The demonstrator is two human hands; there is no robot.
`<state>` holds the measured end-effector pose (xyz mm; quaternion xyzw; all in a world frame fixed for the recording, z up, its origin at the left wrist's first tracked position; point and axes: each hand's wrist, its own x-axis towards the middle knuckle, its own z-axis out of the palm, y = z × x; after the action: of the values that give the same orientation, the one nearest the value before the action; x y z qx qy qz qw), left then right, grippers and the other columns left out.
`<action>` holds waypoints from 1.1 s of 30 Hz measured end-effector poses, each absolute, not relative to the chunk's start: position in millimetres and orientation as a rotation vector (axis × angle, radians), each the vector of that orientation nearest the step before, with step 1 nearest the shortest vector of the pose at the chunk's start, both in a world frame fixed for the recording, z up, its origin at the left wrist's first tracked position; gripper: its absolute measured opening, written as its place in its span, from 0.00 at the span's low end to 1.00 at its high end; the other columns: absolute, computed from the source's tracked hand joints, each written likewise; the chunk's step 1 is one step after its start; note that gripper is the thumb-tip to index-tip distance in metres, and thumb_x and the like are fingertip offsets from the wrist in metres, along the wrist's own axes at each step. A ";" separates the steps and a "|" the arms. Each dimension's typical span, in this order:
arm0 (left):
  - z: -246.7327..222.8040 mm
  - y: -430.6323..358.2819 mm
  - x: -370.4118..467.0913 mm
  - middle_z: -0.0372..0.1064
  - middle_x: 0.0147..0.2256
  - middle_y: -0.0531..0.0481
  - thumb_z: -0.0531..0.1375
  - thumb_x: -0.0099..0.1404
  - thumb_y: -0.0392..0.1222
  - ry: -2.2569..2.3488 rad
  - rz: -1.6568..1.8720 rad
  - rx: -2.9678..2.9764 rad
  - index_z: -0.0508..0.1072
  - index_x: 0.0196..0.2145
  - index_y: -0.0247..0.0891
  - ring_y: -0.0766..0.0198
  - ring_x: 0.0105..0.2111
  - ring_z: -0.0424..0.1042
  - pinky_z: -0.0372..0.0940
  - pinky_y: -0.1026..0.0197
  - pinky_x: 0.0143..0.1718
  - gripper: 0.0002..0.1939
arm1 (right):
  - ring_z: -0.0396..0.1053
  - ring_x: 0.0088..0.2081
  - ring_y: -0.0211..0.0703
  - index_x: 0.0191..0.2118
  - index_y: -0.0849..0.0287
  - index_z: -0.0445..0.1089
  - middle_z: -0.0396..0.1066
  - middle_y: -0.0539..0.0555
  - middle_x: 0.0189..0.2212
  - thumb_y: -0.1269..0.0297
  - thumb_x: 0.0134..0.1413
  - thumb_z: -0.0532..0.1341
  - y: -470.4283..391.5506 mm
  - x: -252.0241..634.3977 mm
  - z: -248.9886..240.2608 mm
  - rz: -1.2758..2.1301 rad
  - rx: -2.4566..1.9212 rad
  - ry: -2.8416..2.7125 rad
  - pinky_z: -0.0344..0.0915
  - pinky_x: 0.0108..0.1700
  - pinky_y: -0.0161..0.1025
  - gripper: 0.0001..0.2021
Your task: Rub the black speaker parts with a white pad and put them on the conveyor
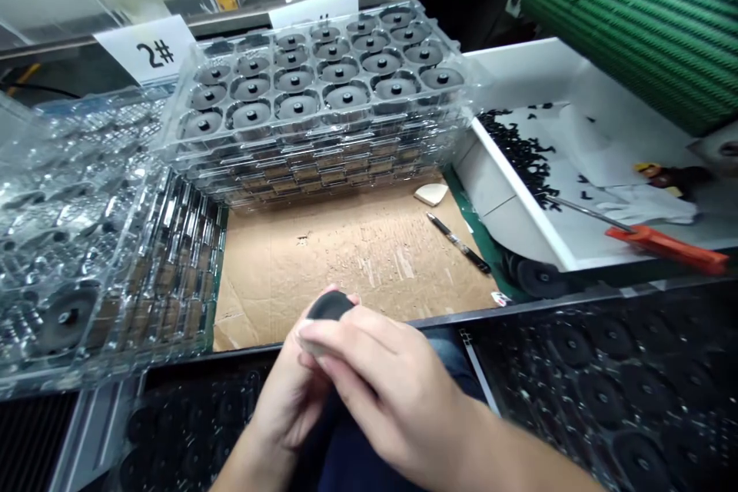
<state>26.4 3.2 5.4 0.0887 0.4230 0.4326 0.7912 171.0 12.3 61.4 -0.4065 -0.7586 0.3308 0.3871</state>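
A round black disc [330, 306] is held up over the near edge of the cardboard. My left hand [288, 392] is closed around it from below and the left. My right hand [392, 377] lies across the disc with its fingers pressed together, hiding most of it. Something pale shows under the right fingertips, too covered to name. Beyond both hands, clear plastic trays [323, 142] stand stacked, the top one filled with similar dark discs with small centre hubs. A pen [458, 242] and a pale wedge-shaped piece [431, 194] lie on the cardboard [323, 254].
At right, a white bin [519, 192] holds small black parts, a glove [651, 204] and a red-handled screwdriver [663, 242]. A green conveyor belt [646, 23] rises behind it. More clear trays [74, 231] stand left, under a "2#" sign [151, 50]. Dark disc trays [628, 369] sit lower right.
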 end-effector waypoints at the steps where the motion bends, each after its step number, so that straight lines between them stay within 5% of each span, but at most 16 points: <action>1: 6.2 3.8 26.9 0.74 0.43 0.51 0.68 0.47 0.38 0.939 0.942 0.185 0.72 0.44 0.47 0.59 0.43 0.71 0.66 0.62 0.45 0.25 | 0.69 0.37 0.38 0.44 0.62 0.69 0.72 0.54 0.35 0.74 0.58 0.52 14.2 170.2 61.2 0.934 -1.041 -1.997 0.67 0.41 0.34 0.12; 8: 17.1 8.7 38.9 0.75 0.41 0.49 0.66 0.52 0.38 0.858 0.888 0.235 0.72 0.45 0.42 0.58 0.45 0.71 0.64 0.62 0.48 0.21 | 0.68 0.36 0.39 0.47 0.67 0.68 0.72 0.56 0.34 0.74 0.59 0.52 17.8 172.4 57.6 0.772 -1.016 -1.867 0.67 0.41 0.36 0.13; 13: 8.5 12.7 28.8 0.75 0.42 0.48 0.67 0.46 0.29 0.750 0.785 0.206 0.72 0.45 0.39 0.62 0.40 0.73 0.68 0.66 0.41 0.26 | 0.69 0.33 0.31 0.39 0.56 0.70 0.72 0.46 0.32 0.79 0.53 0.56 17.7 199.3 69.9 1.113 -1.017 -2.048 0.65 0.36 0.27 0.12; 19: 4.4 16.1 29.3 0.75 0.42 0.45 0.66 0.48 0.28 0.753 0.759 0.142 0.69 0.49 0.37 0.61 0.39 0.74 0.69 0.66 0.41 0.29 | 0.68 0.27 0.38 0.33 0.56 0.69 0.71 0.51 0.27 0.76 0.52 0.53 27.6 205.8 76.3 0.847 -1.152 -2.272 0.65 0.27 0.34 0.10; 24: 3.5 24.0 29.2 0.77 0.35 0.48 0.66 0.49 0.32 0.720 0.787 0.023 0.70 0.49 0.40 0.64 0.35 0.75 0.71 0.63 0.40 0.27 | 0.65 0.25 0.40 0.39 0.61 0.70 0.68 0.53 0.24 0.76 0.55 0.49 35.6 198.5 62.5 0.537 -1.244 -2.296 0.63 0.25 0.36 0.14; 29: 7.9 36.7 25.5 0.74 0.45 0.44 0.71 0.41 0.41 0.577 0.776 0.025 0.74 0.44 0.41 0.56 0.37 0.76 0.72 0.63 0.37 0.29 | 0.69 0.37 0.40 0.48 0.55 0.68 0.73 0.52 0.36 0.73 0.59 0.53 43.6 208.3 27.1 0.716 -1.279 -1.908 0.67 0.38 0.36 0.15; 33: 5.5 45.2 25.4 0.68 0.52 0.43 0.69 0.44 0.44 0.530 0.834 0.037 0.73 0.45 0.42 0.52 0.45 0.73 0.70 0.62 0.42 0.28 | 0.71 0.39 0.44 0.44 0.53 0.70 0.73 0.53 0.41 0.64 0.58 0.55 31.8 218.8 -8.2 0.929 -1.581 -1.575 0.69 0.34 0.36 0.10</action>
<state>25.4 45.2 5.5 0.0178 0.2543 0.4004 0.8802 218.8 31.8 -8.2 -0.6117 -0.6092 0.3593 0.3544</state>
